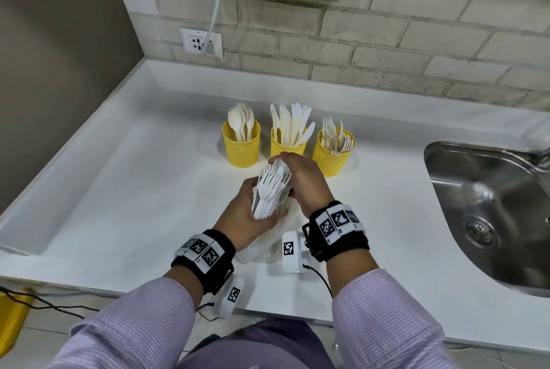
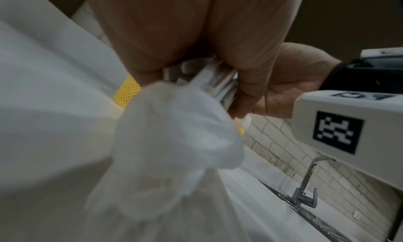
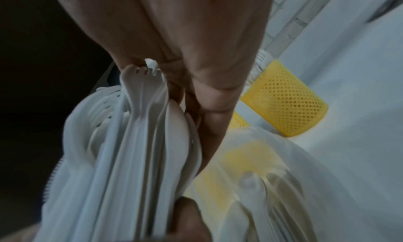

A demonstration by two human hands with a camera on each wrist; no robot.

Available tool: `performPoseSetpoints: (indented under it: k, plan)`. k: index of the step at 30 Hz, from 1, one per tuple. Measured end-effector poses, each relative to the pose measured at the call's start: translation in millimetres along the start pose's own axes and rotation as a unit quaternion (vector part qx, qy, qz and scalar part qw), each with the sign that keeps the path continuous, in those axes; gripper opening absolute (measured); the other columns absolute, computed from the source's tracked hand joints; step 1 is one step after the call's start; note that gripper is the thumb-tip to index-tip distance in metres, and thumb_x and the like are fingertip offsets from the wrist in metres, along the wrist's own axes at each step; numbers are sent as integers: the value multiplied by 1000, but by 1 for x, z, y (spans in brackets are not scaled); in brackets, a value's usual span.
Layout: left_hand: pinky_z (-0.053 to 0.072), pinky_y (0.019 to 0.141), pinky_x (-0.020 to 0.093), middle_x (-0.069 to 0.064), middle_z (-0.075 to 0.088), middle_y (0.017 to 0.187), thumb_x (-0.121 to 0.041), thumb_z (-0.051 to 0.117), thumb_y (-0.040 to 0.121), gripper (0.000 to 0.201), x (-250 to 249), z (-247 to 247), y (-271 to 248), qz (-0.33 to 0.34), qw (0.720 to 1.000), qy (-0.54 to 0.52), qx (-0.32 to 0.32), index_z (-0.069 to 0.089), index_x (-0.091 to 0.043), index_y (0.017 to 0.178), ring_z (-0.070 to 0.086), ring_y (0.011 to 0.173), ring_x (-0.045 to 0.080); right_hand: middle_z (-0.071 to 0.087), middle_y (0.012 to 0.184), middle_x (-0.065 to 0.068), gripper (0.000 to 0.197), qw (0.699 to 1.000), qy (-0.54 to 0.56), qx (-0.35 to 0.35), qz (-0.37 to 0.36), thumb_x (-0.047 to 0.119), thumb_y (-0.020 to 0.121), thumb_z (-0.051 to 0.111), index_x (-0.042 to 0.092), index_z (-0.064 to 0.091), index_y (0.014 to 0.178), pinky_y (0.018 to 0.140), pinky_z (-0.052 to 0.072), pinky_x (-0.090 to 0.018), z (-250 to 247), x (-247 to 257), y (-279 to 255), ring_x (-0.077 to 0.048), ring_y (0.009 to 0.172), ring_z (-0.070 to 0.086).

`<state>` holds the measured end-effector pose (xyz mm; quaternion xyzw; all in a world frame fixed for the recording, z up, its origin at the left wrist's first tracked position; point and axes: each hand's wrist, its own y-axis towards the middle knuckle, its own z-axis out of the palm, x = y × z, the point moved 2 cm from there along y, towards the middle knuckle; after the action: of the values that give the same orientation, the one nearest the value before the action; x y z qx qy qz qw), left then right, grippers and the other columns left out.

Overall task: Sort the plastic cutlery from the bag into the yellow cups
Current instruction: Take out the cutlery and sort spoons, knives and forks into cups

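Observation:
Three yellow mesh cups stand in a row on the white counter (image 1: 119, 190). The left cup (image 1: 241, 152) holds spoons, the middle cup (image 1: 282, 147) knives, the right cup (image 1: 332, 157) forks. In front of them my left hand (image 1: 248, 214) grips the handles of a bundle of white plastic cutlery (image 1: 269, 193), fork heads up. My right hand (image 1: 285, 165) curls over the bundle's top and right side, its fingers (image 3: 209, 125) pressed against the pieces. The thin white plastic bag (image 1: 259, 245) hangs crumpled under both hands; the bag (image 2: 174, 142) fills the left wrist view.
A steel sink (image 1: 491, 205) with a tap (image 2: 305, 185) is set into the counter on the right. A brick wall with a socket (image 1: 201, 43) and plugged cable runs behind the cups. The counter's front edge lies just under my wrists.

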<state>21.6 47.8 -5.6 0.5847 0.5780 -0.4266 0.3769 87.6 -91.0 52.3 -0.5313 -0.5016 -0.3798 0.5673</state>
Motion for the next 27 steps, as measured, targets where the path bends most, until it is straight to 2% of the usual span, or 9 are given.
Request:
performPoseSetpoints:
  k: [3,7,9,13,16,19,22,25,27]
  plan:
    - [46,82,9,-22,62,116,-18,86,78,83,-9,-3,2,-4,999,3,-44,36,-24,144,63,103,-5,77,88,6,24,997,-44,-16,-58,36,84,55,29,78,83,91,53,-44,0,8,-5,-22,96,70]
    - [38,75,-4,-33,55,110,-12,83,80,92,-26,-7,4,32,996,9,-78,26,-29,150,55,92,-27,75,91,0,27,990,-73,-20,-115,34,92,51,22,75,95,88,52,-39,-1,26,-11,-18,94,69]
    - [39,74,-3,-25,62,108,-19,82,82,72,-32,-8,8,36,996,29,-81,42,-27,141,56,92,-24,75,94,2,28,989,-61,-25,-129,33,93,49,19,73,98,89,51,-36,-1,35,-14,-16,97,68]
    - [41,65,16,-17,67,83,-28,79,84,19,-42,-9,12,13,997,47,-66,64,-30,95,60,69,-10,70,106,10,29,988,-66,-8,-142,32,99,48,19,70,113,90,44,-25,1,50,-21,-10,107,63]
    - [42,64,17,-18,69,78,-21,79,85,16,-51,-12,15,24,999,2,-41,66,-28,92,61,65,-8,66,120,9,30,974,-129,-7,-184,30,104,50,19,63,129,99,41,-25,2,62,-31,-8,116,58]
    - [39,62,4,-29,67,70,-10,80,84,24,-60,-12,16,36,999,-16,-24,64,-26,91,60,67,-15,51,149,0,50,926,-238,-49,-289,39,99,43,15,56,142,116,32,-28,4,77,-38,-11,140,42]
    - [37,56,2,-27,62,59,-2,79,82,37,-69,-11,16,48,998,4,-39,54,-29,80,55,60,-18,41,159,-6,62,874,-357,-82,-321,47,99,34,12,48,148,122,26,-44,8,92,-43,-22,150,32]
    - [35,55,5,-11,56,72,-4,70,88,13,-82,-9,19,77,991,92,-59,61,-14,88,53,60,-10,62,136,-9,55,799,-532,-68,-273,49,104,30,12,62,129,115,31,-55,20,96,-50,-30,137,48]
    - [34,58,8,-9,51,75,-8,66,92,5,-87,-7,18,78,989,111,-64,66,-4,95,52,62,-6,69,111,-9,52,791,-551,-42,-261,49,106,30,12,67,111,101,42,-47,23,98,-51,-32,113,61]
